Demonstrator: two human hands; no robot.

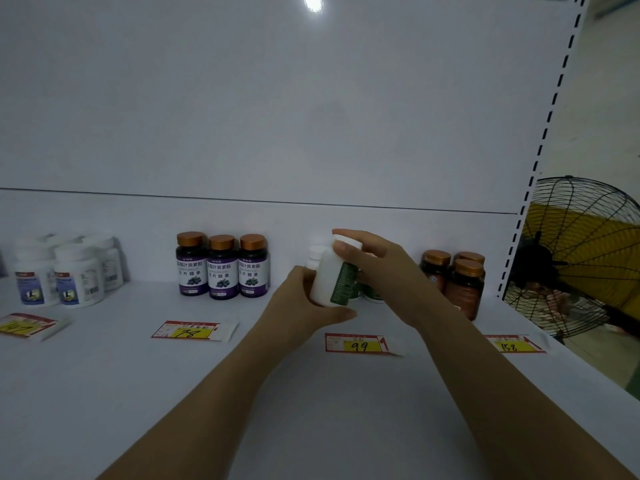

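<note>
the white bottle (pixel 329 275) is off the shelf (pixel 311 403), leaning a little, right of the middle and toward the back edge, behind the price tag marked 99 (pixel 358 344). the left grip (pixel 304 301) wraps its lower body with the thumb under the base. the right grip (pixel 377 261) closes over the white cap (pixel 348 241), its thumb on the shoulder. both are gripping the bottle.

the likeliest slip is at set-down. like bottles (pixel 316 255) stand just behind it, mostly hidden by the hands, so a tilted base coming down could clip one and topple it against the back wall. the brown bottles (pixel 457 282) are near the right wrist, and a wide sweep of that arm could knock them. if the right grip turns the cap while the left grip is loose, the smooth body could spin or drop onto the shelf.

the held bottle is opaque, so what is inside cannot be told, and its cap looks seated. the three purple-label bottles (pixel 221 268) near the middle of the back edge are dark and capped in copper. the white bottles (pixel 69 275) by the back left corner are capped too. none shows its contents.
</note>
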